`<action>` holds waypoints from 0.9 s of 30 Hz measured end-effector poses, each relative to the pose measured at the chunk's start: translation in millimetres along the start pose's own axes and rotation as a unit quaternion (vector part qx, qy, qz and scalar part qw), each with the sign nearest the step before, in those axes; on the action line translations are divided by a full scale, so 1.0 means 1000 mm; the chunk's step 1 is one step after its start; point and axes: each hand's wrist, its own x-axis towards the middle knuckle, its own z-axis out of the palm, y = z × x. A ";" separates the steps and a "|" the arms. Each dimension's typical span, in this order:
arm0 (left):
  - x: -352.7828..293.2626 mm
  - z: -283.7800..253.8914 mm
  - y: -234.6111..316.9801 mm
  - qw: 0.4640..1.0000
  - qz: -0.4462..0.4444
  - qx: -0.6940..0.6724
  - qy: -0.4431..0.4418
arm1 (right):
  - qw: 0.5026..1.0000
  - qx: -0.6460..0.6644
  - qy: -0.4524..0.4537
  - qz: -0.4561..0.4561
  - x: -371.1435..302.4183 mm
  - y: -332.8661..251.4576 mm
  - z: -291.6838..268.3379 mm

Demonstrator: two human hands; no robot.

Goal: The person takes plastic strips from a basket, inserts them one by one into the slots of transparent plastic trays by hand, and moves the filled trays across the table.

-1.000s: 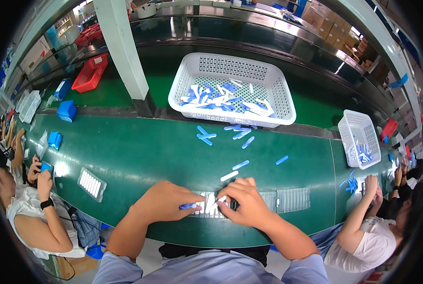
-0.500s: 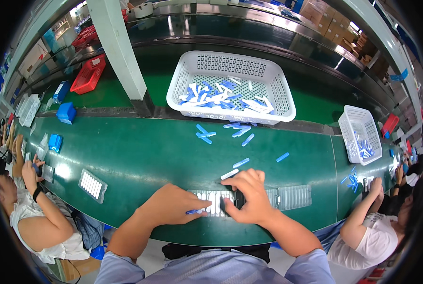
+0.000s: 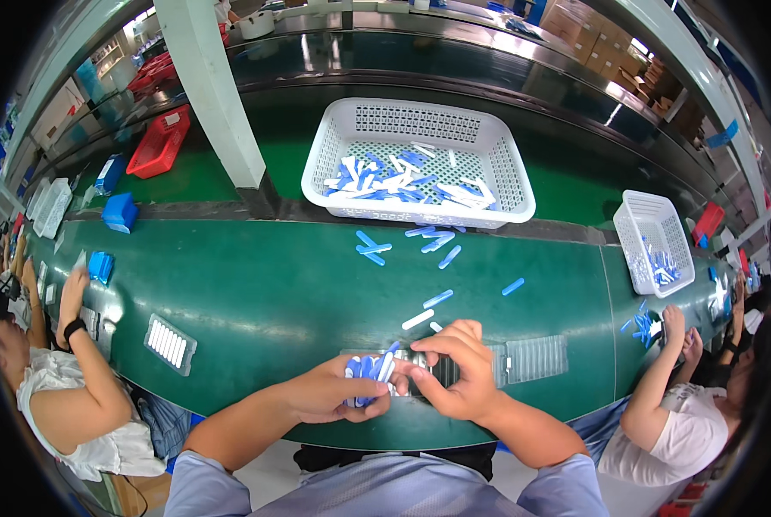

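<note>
My left hand (image 3: 338, 392) is closed round a bundle of small blue-and-white strips with rounded ends (image 3: 370, 370), held above the table's near edge. Close by on its right, my right hand (image 3: 458, 370) has its thumb and forefinger apart, their tips near the bundle; nothing shows between them. Beneath both hands lies a clear slotted plastic case (image 3: 444, 370), mostly covered by them. Adjoining it on the right is a clear ribbed case (image 3: 536, 358). Just beyond my right hand rest a white strip (image 3: 418, 320) and a blue strip (image 3: 438, 299).
A large white basket (image 3: 420, 211) of strips stands across the table, with loose strips (image 3: 373, 248) before it. At left lies a case filled with white strips (image 3: 170, 343). A smaller white basket (image 3: 652, 202) is at right. Co-workers sit on both sides.
My left hand has lifted off the case and turned, showing its bundle of strips. My right hand has shifted slightly, its thumb and forefinger now near that bundle. Another strip end shows beyond it.
</note>
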 end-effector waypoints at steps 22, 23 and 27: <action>-0.001 -0.009 0.009 0.998 0.022 0.020 0.054 | 0.876 0.289 0.070 0.381 -0.008 0.009 -0.023; -0.001 -0.010 0.010 0.997 0.022 0.011 0.072 | 0.875 0.290 0.069 0.382 -0.007 0.010 -0.024; 0.000 -0.008 0.013 0.995 0.030 0.019 0.089 | 0.911 0.268 -0.025 0.313 -0.006 0.018 -0.034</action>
